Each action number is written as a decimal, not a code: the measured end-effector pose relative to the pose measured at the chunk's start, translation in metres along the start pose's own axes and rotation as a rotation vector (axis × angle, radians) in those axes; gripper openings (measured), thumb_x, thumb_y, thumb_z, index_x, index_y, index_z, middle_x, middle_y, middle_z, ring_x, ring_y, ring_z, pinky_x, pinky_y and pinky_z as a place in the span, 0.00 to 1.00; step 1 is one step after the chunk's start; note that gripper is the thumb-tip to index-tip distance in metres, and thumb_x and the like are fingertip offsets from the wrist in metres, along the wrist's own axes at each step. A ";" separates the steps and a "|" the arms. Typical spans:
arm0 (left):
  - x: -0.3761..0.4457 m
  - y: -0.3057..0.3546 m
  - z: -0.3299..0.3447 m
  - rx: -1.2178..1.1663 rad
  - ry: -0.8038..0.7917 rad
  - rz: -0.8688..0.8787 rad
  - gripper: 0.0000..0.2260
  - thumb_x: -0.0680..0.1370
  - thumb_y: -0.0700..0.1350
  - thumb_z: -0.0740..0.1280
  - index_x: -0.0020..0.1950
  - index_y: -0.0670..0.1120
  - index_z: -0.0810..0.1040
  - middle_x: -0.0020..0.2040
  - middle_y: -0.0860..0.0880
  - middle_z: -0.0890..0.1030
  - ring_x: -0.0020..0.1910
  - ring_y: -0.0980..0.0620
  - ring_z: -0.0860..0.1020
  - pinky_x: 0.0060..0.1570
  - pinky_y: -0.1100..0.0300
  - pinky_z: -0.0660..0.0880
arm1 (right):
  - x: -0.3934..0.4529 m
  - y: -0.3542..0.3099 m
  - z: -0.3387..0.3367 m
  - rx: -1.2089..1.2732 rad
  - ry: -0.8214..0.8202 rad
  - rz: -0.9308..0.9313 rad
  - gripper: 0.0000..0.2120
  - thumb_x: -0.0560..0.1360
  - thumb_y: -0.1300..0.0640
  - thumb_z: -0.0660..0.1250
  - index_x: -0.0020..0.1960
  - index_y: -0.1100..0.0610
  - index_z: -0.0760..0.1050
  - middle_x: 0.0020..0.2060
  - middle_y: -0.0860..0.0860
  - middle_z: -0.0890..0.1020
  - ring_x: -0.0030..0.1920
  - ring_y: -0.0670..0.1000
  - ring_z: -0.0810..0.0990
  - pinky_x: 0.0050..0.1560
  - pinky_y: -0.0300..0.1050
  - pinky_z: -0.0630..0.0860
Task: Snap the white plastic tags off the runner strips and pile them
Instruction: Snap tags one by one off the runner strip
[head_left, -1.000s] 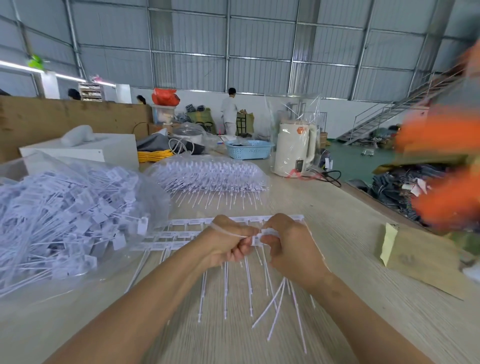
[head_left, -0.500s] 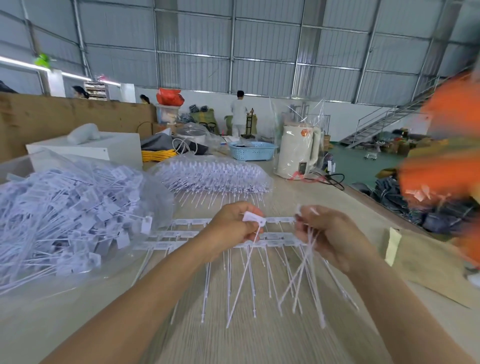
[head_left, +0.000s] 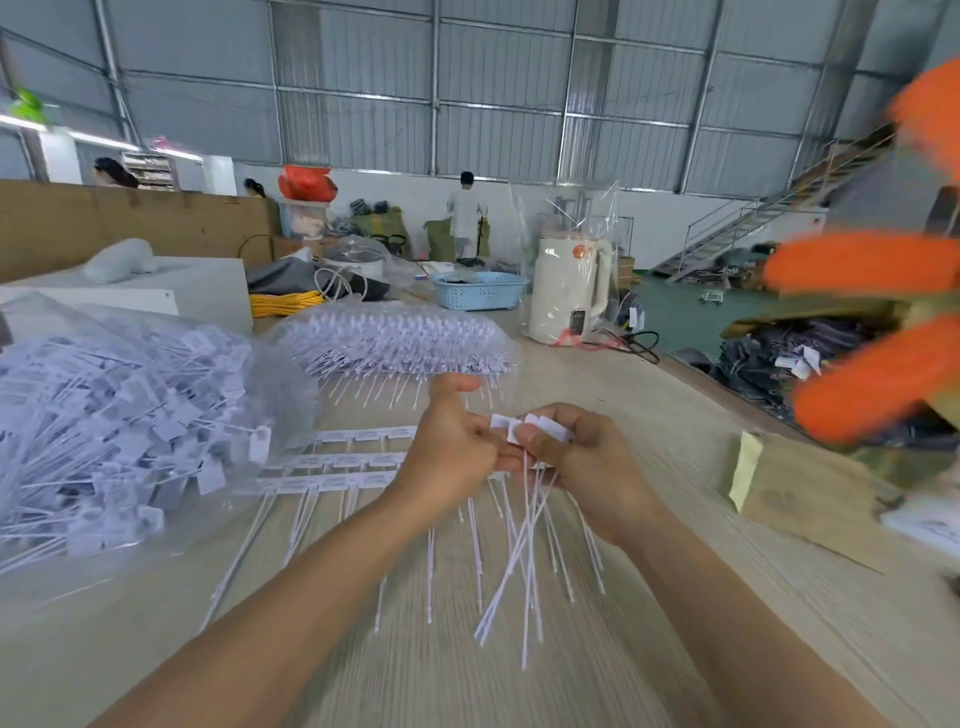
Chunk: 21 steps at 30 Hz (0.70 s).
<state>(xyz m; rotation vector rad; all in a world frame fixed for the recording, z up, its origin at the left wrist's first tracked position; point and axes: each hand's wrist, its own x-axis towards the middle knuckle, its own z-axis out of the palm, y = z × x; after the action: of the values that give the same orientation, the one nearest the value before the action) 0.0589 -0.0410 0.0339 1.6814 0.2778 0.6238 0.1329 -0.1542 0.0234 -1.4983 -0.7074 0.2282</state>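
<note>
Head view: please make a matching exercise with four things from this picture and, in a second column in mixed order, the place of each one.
Things:
1. loose tags
2. runner strips
3. blue basket
4. bag of finished tags

Places:
A. far on the table, beside the cream kettle
B. left side of the table
C. flat on the table, behind the left hand
D. held in the right hand

Pairs: 1-D, 2-C, 3-A, 4-B

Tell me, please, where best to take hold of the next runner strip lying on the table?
Probably grip the runner strip by its flat head bar at the bare left end, coming from above: it lies flat, tails pointing toward you, and the hands cover its right end.
</note>
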 end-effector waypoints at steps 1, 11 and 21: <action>0.000 0.001 0.001 -0.025 0.051 -0.009 0.23 0.73 0.31 0.68 0.61 0.47 0.61 0.48 0.40 0.78 0.36 0.46 0.83 0.36 0.59 0.81 | 0.001 0.000 -0.001 0.030 0.020 -0.014 0.03 0.75 0.66 0.67 0.42 0.65 0.76 0.37 0.61 0.79 0.36 0.55 0.79 0.39 0.50 0.79; -0.025 -0.001 0.031 0.143 -0.276 -0.136 0.09 0.79 0.46 0.63 0.53 0.40 0.74 0.39 0.46 0.81 0.29 0.52 0.79 0.29 0.60 0.77 | 0.005 0.004 -0.008 0.099 0.230 -0.077 0.04 0.75 0.62 0.67 0.46 0.64 0.77 0.23 0.49 0.76 0.25 0.47 0.74 0.28 0.38 0.71; -0.042 0.004 -0.014 0.432 -0.129 -0.060 0.17 0.82 0.46 0.57 0.36 0.44 0.76 0.28 0.54 0.75 0.24 0.58 0.70 0.30 0.63 0.65 | -0.006 -0.008 0.024 -0.011 0.070 -0.120 0.07 0.78 0.61 0.64 0.53 0.60 0.78 0.35 0.53 0.78 0.27 0.43 0.76 0.27 0.37 0.74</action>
<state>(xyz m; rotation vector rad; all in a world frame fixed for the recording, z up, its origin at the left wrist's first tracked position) 0.0161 -0.0518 0.0291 2.1093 0.3884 0.4256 0.1131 -0.1384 0.0276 -1.4623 -0.7409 0.0805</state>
